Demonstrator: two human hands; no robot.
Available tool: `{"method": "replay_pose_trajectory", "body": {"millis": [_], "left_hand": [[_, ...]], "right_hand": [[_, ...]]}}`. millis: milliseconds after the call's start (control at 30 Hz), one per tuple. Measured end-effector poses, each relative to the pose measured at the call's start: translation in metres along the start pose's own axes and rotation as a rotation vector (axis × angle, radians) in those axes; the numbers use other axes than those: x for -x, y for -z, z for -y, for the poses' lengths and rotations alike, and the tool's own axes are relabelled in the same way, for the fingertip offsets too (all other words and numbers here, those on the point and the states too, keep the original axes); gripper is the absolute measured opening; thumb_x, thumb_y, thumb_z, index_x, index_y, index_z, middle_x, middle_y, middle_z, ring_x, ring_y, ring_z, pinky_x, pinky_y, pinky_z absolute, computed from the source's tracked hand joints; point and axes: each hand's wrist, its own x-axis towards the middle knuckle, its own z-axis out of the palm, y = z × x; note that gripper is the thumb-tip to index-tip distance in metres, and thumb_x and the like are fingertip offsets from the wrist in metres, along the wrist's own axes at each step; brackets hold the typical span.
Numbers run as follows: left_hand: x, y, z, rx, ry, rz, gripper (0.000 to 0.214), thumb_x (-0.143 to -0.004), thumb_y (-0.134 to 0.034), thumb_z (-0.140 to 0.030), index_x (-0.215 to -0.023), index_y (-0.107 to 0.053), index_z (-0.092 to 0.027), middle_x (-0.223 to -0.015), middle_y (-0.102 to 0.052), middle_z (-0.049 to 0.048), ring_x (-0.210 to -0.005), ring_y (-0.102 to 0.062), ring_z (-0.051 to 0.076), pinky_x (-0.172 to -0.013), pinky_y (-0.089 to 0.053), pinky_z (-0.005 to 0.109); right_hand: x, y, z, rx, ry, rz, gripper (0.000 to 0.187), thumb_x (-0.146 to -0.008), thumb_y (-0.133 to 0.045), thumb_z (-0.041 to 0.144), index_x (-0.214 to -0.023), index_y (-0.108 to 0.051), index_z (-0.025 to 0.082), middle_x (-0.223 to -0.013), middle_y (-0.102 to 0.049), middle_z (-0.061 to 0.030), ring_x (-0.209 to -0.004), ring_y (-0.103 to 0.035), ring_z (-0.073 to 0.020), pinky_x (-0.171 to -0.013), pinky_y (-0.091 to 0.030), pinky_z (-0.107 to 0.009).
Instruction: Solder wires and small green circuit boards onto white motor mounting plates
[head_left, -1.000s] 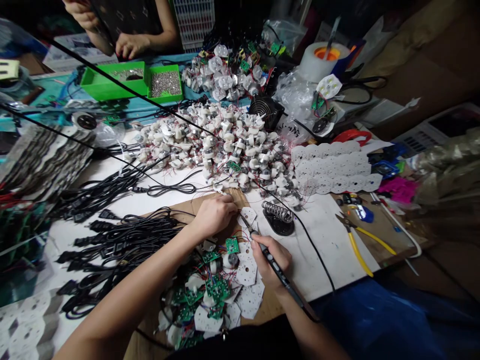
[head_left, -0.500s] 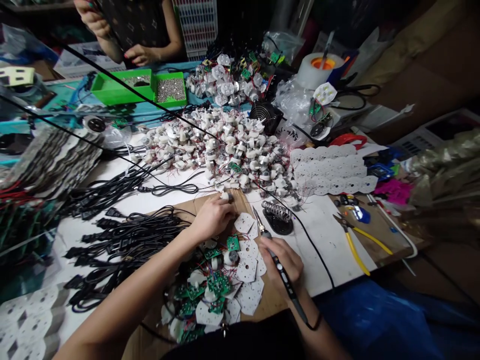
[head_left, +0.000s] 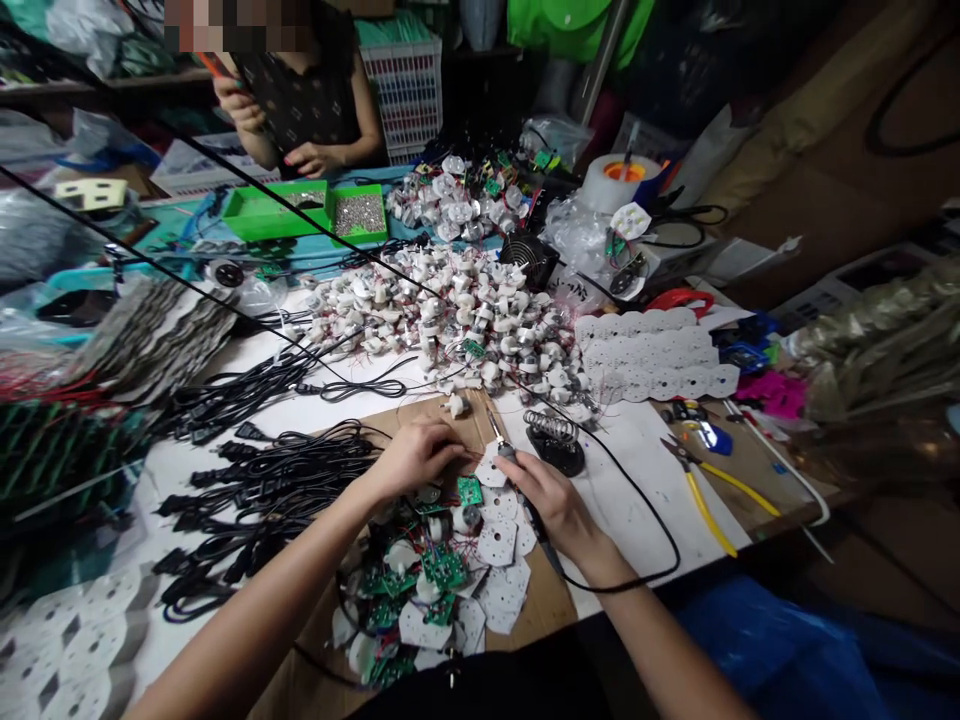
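Note:
My right hand (head_left: 553, 502) grips a soldering iron (head_left: 504, 447) like a pen, its bare tip pointing up and away from me. Fingers pinched together, my left hand (head_left: 418, 456) is just left of the iron, low over the cardboard. A thin reddish wire (head_left: 471, 458) shows at its fingertips; their inner side is hidden. Just beyond that hand lies a small white motor piece (head_left: 454, 404). Nearer to me are green circuit boards (head_left: 442, 566), some wired to white parts, and several white perforated plates (head_left: 496, 542). The coiled iron stand (head_left: 553, 442) is right of the iron.
A large heap of white motor pieces (head_left: 450, 310) spreads beyond my hands. Black power cords (head_left: 262, 490) lie left; yellow-handled pliers (head_left: 709, 490) and scalloped white panels (head_left: 652, 355) lie right. Across the table, a person sits behind green trays (head_left: 358, 217). The iron's cord (head_left: 660, 575) loops near my right forearm.
My left hand has come back toward me, away from the white motor piece, which now lies uncovered. My right hand has moved the soldering iron up and left, closer to the left hand. The view has tilted upward.

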Motion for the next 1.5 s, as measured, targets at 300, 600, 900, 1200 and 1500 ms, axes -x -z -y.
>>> {"method": "replay_pose_trajectory", "body": {"millis": [300, 600, 900, 1200, 1500], "left_hand": [[0.012, -0.002, -0.013, 0.087, -0.111, 0.237, 0.02, -0.092, -0.065, -0.033, -0.082, -0.078, -0.021, -0.079, -0.077, 0.0036, -0.078, -0.067, 0.017, -0.077, -0.048, 0.026], [-0.002, -0.011, -0.004, 0.115, 0.174, -0.283, 0.03, -0.085, -0.065, -0.022, -0.115, -0.067, -0.02, -0.108, -0.064, 0.0062, -0.074, -0.065, 0.014, -0.073, -0.055, 0.029], [-0.023, -0.002, -0.008, -0.18, 0.264, -0.367, 0.039, -0.093, -0.062, -0.037, -0.127, -0.067, -0.021, -0.103, -0.063, 0.0073, -0.076, -0.065, 0.018, -0.074, -0.052, 0.032], [-0.074, 0.009, 0.003, 0.102, 0.377, -0.606, 0.033, -0.094, -0.062, -0.039, -0.116, -0.077, -0.019, -0.107, -0.079, 0.0109, -0.092, -0.072, 0.024, -0.085, -0.055, 0.036], [-0.09, 0.004, -0.001, 0.024, 0.106, -0.787, 0.034, -0.1, -0.055, -0.036, -0.12, -0.075, -0.018, -0.088, -0.067, 0.0046, -0.08, -0.064, 0.015, -0.076, -0.051, 0.026]], "right_hand": [[-0.025, -0.021, -0.014, 0.111, 0.092, 0.032, 0.047, -0.099, -0.045, 0.004, -0.141, -0.058, 0.018, -0.115, -0.071, -0.0137, -0.091, -0.072, -0.0198, -0.083, -0.063, -0.031], [-0.01, -0.002, 0.0, 0.072, 0.134, -0.101, 0.043, -0.101, -0.05, 0.01, -0.141, -0.061, 0.023, -0.113, -0.073, -0.0133, -0.097, -0.074, -0.0216, -0.086, -0.064, -0.033], [0.028, 0.014, 0.023, 0.05, 0.097, -0.179, 0.051, -0.103, -0.043, 0.01, -0.152, -0.049, 0.021, -0.11, -0.073, -0.0144, -0.096, -0.075, -0.0219, -0.084, -0.065, -0.034], [0.031, -0.007, 0.043, -0.008, 0.028, -0.35, 0.052, -0.096, -0.054, 0.006, -0.146, -0.056, 0.02, -0.106, -0.072, -0.0139, -0.09, -0.075, -0.0234, -0.077, -0.067, -0.035], [0.031, 0.005, 0.044, 0.009, -0.039, -0.419, 0.047, -0.091, -0.063, 0.004, -0.136, -0.061, 0.021, -0.097, -0.072, -0.0095, -0.083, -0.074, -0.0201, -0.07, -0.066, -0.031]]}}
